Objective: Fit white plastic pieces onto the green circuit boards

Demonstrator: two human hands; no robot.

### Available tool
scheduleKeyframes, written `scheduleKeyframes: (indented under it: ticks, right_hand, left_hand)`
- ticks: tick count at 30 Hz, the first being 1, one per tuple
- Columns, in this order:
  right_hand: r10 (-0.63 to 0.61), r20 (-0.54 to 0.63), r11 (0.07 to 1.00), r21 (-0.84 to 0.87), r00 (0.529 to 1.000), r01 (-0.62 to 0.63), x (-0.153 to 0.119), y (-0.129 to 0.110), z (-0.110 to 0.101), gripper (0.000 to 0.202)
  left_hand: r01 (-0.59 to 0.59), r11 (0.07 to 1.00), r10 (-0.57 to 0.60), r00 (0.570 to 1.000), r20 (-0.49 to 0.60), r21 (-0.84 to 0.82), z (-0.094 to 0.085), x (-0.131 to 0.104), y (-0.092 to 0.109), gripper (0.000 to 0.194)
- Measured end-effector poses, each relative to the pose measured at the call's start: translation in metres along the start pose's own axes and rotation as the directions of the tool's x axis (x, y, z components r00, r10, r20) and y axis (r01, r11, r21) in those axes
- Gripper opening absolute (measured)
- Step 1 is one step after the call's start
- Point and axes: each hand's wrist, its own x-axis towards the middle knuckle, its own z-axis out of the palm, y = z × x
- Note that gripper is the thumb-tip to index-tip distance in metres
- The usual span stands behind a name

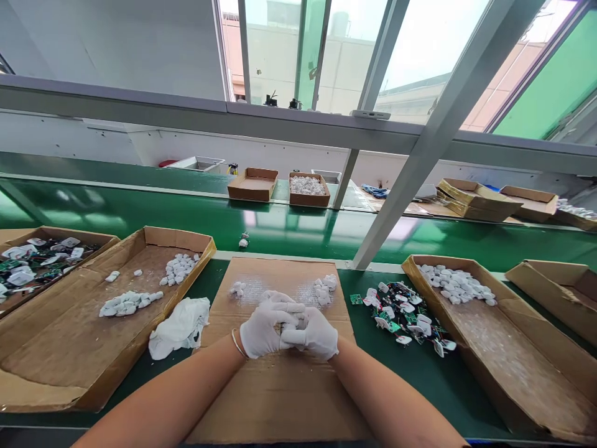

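My left hand [265, 331] and my right hand [318, 331], both in white gloves, meet over a flat cardboard sheet [280, 404]. Their fingers are bent and pressed together around something small, which they hide almost wholly. Just beyond the hands, a few small white pieces [237, 289] lie on a shiny patch of the sheet at the left. Another cluster of white pieces [325, 288] lies at its right. Beside the sheet on the right is a loose pile of green circuit boards with wires and white parts [408, 314]. A crumpled white cloth [181, 326] lies to the left.
A long cardboard tray [51, 348] at left holds white pieces [130, 303]; a box of circuit boards [105, 239] stands beyond it. At right, another tray [527, 361] holds white pieces [457, 283]. A slanted metal post [410, 168] rises behind the sheet, near a green belt [289, 227].
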Motion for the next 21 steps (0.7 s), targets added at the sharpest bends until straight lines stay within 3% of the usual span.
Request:
scheduleKeyframes:
  ticks: [4,9,13,17,19,21]
  right_hand:
    - [-0.009,-0.002,0.999,-0.048,1.000,0.009,0.000,0.003,-0.001,0.021]
    - [0.010,-0.034,0.999,-0.049,0.999,-0.012,0.000,0.013,-0.002,0.041]
    - [0.021,-0.022,0.999,-0.024,1.000,-0.021,0.001,0.012,-0.002,0.044]
    - [0.024,-0.037,1.000,-0.002,0.999,-0.024,0.002,0.012,-0.002,0.030]
    - [0.009,-0.044,1.000,0.007,0.999,-0.009,0.003,0.014,-0.002,0.027]
    - [-0.028,-0.040,0.999,0.042,0.999,0.029,0.004,0.017,-0.001,0.026]
  left_hand:
    - [-0.010,1.000,0.010,0.999,-0.037,-0.018,0.000,0.000,-0.001,0.012]
    - [-0.016,1.000,0.016,1.000,0.005,-0.003,-0.001,0.000,0.002,0.010]
    - [0.072,0.997,-0.072,0.997,0.005,0.025,0.000,-0.004,0.001,0.014]
    - [0.187,0.978,-0.178,0.979,-0.101,0.095,0.005,-0.011,-0.007,0.039]
    - [0.155,0.986,-0.146,0.980,-0.134,0.059,0.007,-0.014,-0.011,0.054]
    - [0.099,0.995,-0.095,0.986,-0.139,0.020,0.006,-0.017,-0.014,0.056]
